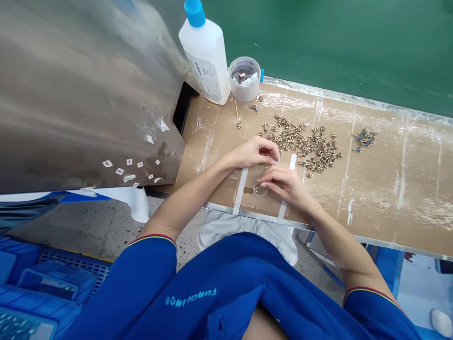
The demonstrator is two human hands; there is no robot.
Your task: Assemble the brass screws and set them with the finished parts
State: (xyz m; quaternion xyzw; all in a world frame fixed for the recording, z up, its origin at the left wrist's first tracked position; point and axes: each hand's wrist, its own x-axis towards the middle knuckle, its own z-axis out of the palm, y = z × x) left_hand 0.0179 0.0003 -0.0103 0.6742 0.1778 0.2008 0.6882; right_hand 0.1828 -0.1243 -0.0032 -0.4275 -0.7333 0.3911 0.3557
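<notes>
Blue work shirt [226, 293] fills the foreground. Past it, the small clear round dish [261, 190] sits near the front edge of the cardboard-covered bench [389, 189]. Right hand [285, 185] is just beside the dish, fingertips at its rim; gripping or only touching, I cannot tell. Left hand [260, 152], just beyond the dish, has fingertips pressed together, and anything between them is hidden. One nudge could send the dish over the edge. Further beyond it lie scattered small brass fittings [304, 144]; farthest, a white plastic bottle [207, 61], label unreadable.
</notes>
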